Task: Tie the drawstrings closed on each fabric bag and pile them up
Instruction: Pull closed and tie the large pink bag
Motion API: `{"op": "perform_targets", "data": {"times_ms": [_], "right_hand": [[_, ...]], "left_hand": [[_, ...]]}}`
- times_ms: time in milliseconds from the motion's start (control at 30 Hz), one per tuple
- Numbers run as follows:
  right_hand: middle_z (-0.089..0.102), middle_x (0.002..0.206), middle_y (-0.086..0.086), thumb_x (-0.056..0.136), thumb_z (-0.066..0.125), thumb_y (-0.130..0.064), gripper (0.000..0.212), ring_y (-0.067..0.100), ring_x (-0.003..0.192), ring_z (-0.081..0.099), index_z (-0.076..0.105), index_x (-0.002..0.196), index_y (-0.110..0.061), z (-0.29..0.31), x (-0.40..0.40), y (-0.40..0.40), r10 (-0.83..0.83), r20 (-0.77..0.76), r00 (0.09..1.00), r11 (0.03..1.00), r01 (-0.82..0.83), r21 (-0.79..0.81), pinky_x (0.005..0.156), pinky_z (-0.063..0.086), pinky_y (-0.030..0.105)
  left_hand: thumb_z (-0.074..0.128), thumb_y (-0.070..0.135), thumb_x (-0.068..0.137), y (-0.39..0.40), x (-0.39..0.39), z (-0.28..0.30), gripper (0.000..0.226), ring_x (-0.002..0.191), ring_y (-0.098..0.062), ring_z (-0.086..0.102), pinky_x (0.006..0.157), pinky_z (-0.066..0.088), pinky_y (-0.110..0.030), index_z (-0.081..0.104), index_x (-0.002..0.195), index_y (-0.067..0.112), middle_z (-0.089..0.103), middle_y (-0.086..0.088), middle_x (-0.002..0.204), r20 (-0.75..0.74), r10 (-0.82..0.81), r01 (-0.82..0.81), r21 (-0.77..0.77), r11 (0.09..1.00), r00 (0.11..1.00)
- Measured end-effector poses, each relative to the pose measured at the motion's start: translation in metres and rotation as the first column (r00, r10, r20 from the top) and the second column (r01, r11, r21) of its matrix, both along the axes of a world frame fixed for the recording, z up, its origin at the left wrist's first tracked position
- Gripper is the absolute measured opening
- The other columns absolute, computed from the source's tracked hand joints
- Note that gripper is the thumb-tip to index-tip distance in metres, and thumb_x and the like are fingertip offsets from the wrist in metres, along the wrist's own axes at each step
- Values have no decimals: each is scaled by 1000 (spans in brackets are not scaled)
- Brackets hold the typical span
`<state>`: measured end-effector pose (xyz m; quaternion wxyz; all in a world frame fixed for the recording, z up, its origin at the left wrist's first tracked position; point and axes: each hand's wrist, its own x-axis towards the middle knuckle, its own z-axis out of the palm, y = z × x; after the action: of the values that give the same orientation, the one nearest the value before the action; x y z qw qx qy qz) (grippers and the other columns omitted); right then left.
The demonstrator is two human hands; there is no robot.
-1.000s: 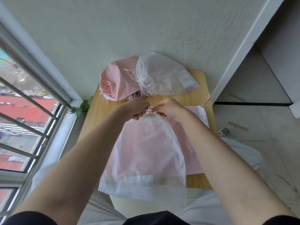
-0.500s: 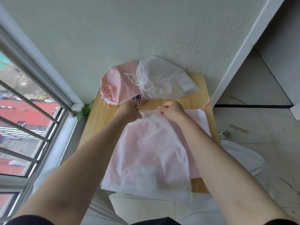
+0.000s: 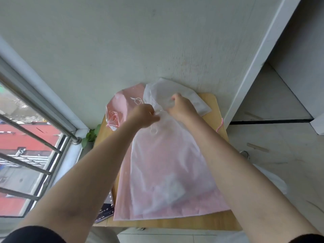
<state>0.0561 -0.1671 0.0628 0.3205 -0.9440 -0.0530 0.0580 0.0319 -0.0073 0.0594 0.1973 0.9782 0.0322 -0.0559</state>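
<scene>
1. Nearest me, a dark patterned item (image 3: 105,210) pokes out at the wooden table's (image 3: 175,223) front left edge, under a flat pink bag (image 3: 201,206).
2. A white translucent bag (image 3: 168,163) lies on top of that pink bag, its gathered neck pointing away from me.
3. At that neck, I see my left hand (image 3: 142,115) with fingers curled, pinching the white drawstring (image 3: 158,113).
4. My right hand (image 3: 181,106) sits just beside it, fingers curled into the gathered fabric at the neck; I cannot tell whether it holds cord too.
5. A loose pink cord (image 3: 220,125) lies at the table's right edge.
6. Farthest, against the wall (image 3: 122,41), a tied pink bag (image 3: 122,106) and a tied white bag (image 3: 198,100) rest, overlapping.
7. A barred window (image 3: 26,137) is on my left.
</scene>
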Motion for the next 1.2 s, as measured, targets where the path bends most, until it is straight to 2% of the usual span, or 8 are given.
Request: {"op": "perform_targets", "data": {"times_ms": [133,400,500,600,700,867,1067,1200], "right_hand": [[58,109,15,96,48,-18,48,35,92,61,28,138,-8,20,26,14,-70,209,975,996,78,-30,58,34,32],[32,135,14,94,54,-29,60,38,116,43,25,146,-28,-17,70,46,75,35,997,973,-66,-220,79,38,40],[18,151,12,86,64,-47,82,40,127,34,14,150,-41,-33,83,50,73,-62,995,957,-87,-278,95,36,47],[4,160,8,78,71,-57,96,43,136,25,10,150,-47,-48,94,52,97,-145,985,949,-135,-284,106,33,52],[2,162,7,83,63,-61,87,45,139,21,11,151,-46,-66,108,59,99,-184,978,948,-149,-280,109,30,54],[0,164,8,92,47,-64,74,45,143,14,11,153,-43,-98,125,67,124,-250,960,950,-188,-250,114,24,56],[27,148,15,86,57,-62,81,41,130,34,23,149,-24,-92,121,64,136,-175,975,958,-175,-228,103,37,49],[44,120,14,92,56,-34,36,35,112,45,46,118,-12,-71,94,48,93,60,994,973,-78,-219,87,43,44]], "left_hand": [[61,30,81,34,26,21,30,58,-23,46,49,29,-30,49,59,14,46,-1,56,197,434,-390,-224,893,879],[62,33,88,66,48,-3,37,78,-31,56,66,38,-33,42,110,11,52,-4,87,195,752,-573,-537,620,630],[58,20,90,69,55,-14,39,77,-31,52,62,36,-36,40,123,15,50,-5,96,388,650,-560,-330,760,653],[61,8,79,73,66,-21,30,94,-34,54,77,40,-41,59,107,15,52,-12,107,639,187,-346,132,929,746],[69,45,78,75,79,-26,48,121,-28,44,101,34,-44,60,122,29,48,-4,129,294,-129,23,339,940,947],[72,75,60,94,87,-59,114,141,-32,27,114,24,-51,20,152,32,25,-11,154,-142,-16,66,357,932,990],[74,66,64,83,91,-69,105,141,-35,26,116,18,-55,25,149,27,28,-14,151,-167,24,45,394,918,986],[69,60,71,61,74,-54,90,143,-33,22,118,10,-55,31,148,32,25,-12,153,-56,-9,27,318,948,998]]}}
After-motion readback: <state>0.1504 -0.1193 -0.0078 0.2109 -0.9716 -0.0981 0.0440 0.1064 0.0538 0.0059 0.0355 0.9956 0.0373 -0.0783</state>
